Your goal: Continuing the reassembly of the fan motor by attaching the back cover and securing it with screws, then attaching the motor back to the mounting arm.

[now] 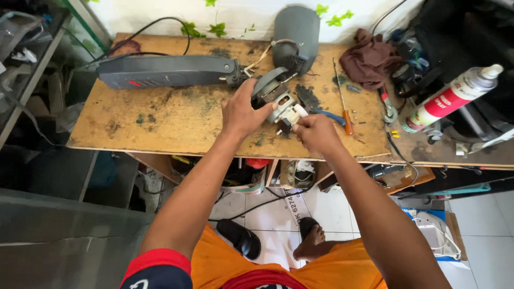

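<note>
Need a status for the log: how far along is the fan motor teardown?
Done: grey rear housing is off, lying beside the grey stand. In hand: left hand and right hand grip the bare motor. Left: wires still link the motor to the housing; screwdriver lies unused.

Both arms reach forward – left hand (242, 111) curled in a grip, right hand (317, 132) pinching beside it

Bright, even daylight fills the scene, leaving only soft shadows on the worktop (176, 115). Focus is sharp centrally; wide-angle distortion bends the edges.
</note>
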